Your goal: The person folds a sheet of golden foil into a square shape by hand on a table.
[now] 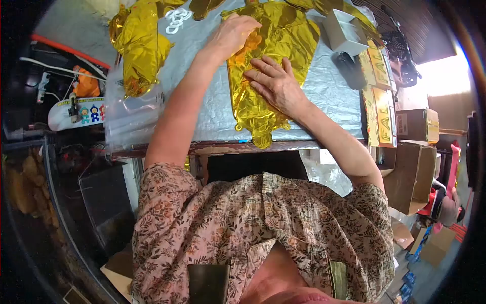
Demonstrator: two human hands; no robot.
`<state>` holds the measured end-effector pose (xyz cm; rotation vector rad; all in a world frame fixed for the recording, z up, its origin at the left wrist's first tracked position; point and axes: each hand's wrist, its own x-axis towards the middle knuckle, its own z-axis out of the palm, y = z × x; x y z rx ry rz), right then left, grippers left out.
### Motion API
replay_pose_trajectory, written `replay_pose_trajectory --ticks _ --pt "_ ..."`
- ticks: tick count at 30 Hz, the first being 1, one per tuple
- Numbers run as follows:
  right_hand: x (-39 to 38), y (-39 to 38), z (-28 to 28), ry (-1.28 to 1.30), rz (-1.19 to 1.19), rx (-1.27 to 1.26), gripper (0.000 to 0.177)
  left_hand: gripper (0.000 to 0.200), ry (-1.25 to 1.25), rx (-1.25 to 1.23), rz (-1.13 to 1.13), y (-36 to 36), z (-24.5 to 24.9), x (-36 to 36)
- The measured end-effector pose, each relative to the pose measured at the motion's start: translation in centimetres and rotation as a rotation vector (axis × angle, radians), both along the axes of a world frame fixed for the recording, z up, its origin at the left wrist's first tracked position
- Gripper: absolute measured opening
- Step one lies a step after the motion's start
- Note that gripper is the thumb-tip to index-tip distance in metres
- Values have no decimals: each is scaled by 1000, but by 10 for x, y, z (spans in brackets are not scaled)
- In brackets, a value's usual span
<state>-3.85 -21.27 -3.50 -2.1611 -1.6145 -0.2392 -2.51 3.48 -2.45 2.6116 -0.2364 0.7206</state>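
A flat gold foil balloon (291, 43) lies on the table in front of me, its narrow tabbed end hanging near the front edge. My left hand (234, 36) is closed at the balloon's upper left side, with its fingers bent onto the foil; the fingertips are partly hidden. Lower down, my right hand (276, 83) rests palm down on the balloon with its fingers stretched out. More gold foil balloons (142, 48) lie in a pile to the left. White rings (177, 19) sit between that pile and my left hand.
A white open box (345, 33) and a black computer mouse (349, 68) are on the right. Yellow lettered boxes (382, 116) line the right edge. Cardboard boxes (417, 175) stand beyond. A white skateboard (83, 111) is at the left. The table's front edge (212, 148) runs before me.
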Motion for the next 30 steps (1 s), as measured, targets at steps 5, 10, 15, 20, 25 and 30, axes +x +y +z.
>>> replay_pose_trajectory --ticks 5,10,15,20,25,30 --pt "-1 0 1 -9 0 2 34 25 -20 1 -10 -3 -23 21" --pt "0 -3 9 45 3 -9 36 23 -54 128 60 -16 -20 13" --pt "70 1 35 444 -363 247 38 26 -78 125 47 -18 -21 10" --pt "192 18 30 145 -805 -94 58 26 -101 108 50 -19 -21 10" --pt "206 50 14 -4 -919 -179 72 28 -79 96 68 -20 -23 8" --pt "222 66 2 -18 -1008 -125 64 29 -131 49 51 -19 -28 9"
